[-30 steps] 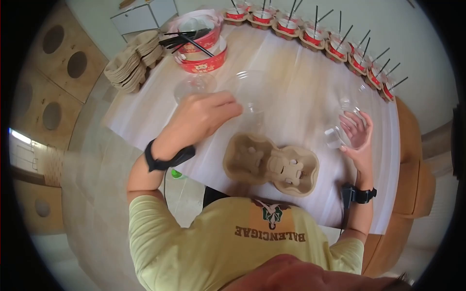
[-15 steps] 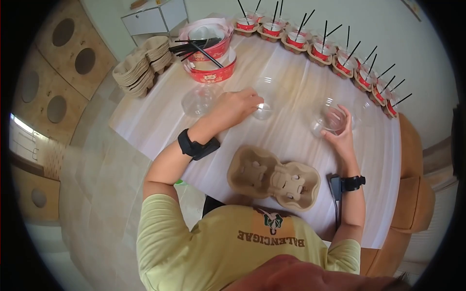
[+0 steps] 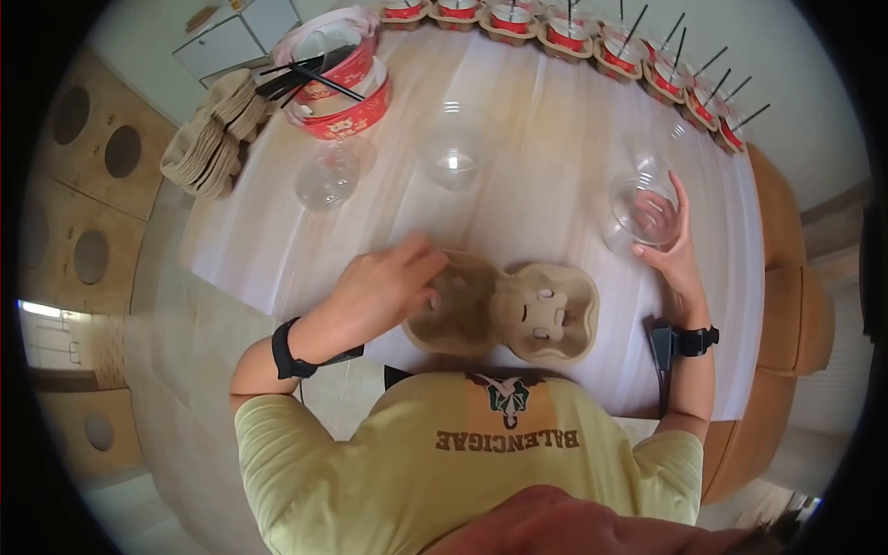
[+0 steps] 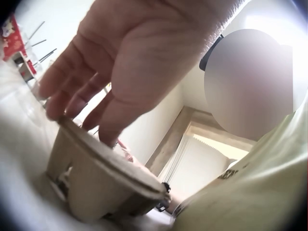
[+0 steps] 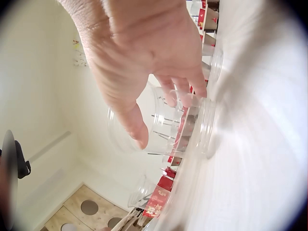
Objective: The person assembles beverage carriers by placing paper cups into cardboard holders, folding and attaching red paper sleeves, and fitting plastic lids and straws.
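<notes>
A brown pulp two-cup carrier (image 3: 546, 324) sits near the table's front edge. My left hand (image 3: 384, 287) is over its left compartment, and in the left wrist view the fingertips reach the carrier's rim (image 4: 113, 163), fingers loosely bent. On the right, my right hand (image 3: 680, 254) holds a clear plastic cup (image 3: 634, 199) at the table surface, thumb on the near side and fingers behind it. Farther in, a second clear cup (image 3: 455, 162) stands by itself. Another clear plastic piece (image 3: 328, 176) lies to its left, close to the red buckets.
Red paper buckets (image 3: 351, 120) with black straws (image 3: 319, 74) stand at the back left, beside stacked carriers (image 3: 203, 153). Along the far edge runs a row of filled carriers (image 3: 566, 42) with red cups and straws. A brown seat (image 3: 786, 305) adjoins the right edge.
My left hand has left the clear cup in the middle and come back to the carrier's left side. My right hand stays with its cup. The head view has shifted.
</notes>
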The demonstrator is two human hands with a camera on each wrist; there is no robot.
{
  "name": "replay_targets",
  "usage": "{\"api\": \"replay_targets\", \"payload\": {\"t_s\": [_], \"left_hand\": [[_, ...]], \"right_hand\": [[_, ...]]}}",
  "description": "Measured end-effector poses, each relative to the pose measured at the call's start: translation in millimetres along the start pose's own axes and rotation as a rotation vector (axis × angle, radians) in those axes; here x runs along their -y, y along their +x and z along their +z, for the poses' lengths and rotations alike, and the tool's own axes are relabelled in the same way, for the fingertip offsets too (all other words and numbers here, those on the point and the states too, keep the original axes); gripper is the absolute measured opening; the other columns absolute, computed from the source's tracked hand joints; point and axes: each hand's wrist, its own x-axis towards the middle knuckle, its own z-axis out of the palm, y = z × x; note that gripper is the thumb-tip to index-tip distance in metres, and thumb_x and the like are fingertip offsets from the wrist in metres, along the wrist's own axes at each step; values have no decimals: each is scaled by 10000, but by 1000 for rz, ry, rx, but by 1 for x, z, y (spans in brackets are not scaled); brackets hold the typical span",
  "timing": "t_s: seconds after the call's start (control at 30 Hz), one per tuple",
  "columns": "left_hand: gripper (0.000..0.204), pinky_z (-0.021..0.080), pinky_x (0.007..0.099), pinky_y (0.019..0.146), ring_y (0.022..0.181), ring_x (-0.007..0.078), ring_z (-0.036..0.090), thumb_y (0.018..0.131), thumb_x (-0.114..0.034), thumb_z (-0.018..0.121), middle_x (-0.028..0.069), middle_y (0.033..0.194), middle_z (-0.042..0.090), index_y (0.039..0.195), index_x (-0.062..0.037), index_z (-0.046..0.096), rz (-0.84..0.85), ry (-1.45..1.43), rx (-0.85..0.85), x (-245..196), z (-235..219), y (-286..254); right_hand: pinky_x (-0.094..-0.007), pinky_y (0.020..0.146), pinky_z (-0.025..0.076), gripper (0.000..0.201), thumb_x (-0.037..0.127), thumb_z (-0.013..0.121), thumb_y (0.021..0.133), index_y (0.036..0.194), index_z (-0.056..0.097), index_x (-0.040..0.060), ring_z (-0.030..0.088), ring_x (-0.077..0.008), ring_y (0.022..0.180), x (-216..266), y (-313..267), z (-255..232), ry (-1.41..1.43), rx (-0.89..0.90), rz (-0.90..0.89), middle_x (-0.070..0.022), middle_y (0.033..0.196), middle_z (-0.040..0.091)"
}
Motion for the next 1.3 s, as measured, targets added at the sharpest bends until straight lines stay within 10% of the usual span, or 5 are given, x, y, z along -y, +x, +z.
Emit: {"api": "replay_targets", "payload": {"t_s": [0.37,0.7,0.8,1.0,1.3], "left_hand": [[129,364,267,362,397,145,470,786,-67,539,36,543,448,901,-39,487,-448,-592,203,34,11,19],[119,306,192,281,313,43,370,843,-101,492,-32,542,463,942,-35,489,-587,-1009,91,45,29,20],[129,326,192,307,330,39,388,839,-121,512,-21,572,493,930,-29,507,-590,-950,106,41,27,19],[212,433,410,635,737,359,530,685,-50,595,173,822,543,880,-33,514,-155,-114,-148,28,26,18],[244,433,415,544,647,339,535,695,-53,579,133,797,483,876,-43,417,-80,200,-120,17,33,16]], "right_hand": [[-354,958,304,1055,128,791,541,1361,125,126,385,-232,1154,-1,-45,-18,66,-47,31,-117,1191,412],[-319,901,382,1016,139,792,557,1344,150,108,461,-227,1074,2,-43,-18,186,-53,-53,-118,1181,415],[-319,908,377,1016,143,793,554,1343,153,108,455,-228,1081,0,-44,-18,151,-59,-42,-120,1188,408],[-331,929,355,1013,142,789,551,1342,157,106,426,-247,1119,-15,-42,-30,148,-74,-95,-126,1206,392],[-352,953,327,1042,176,796,544,1350,138,123,393,-255,1149,-14,-41,-24,143,-83,-9,-125,1219,382]]}}
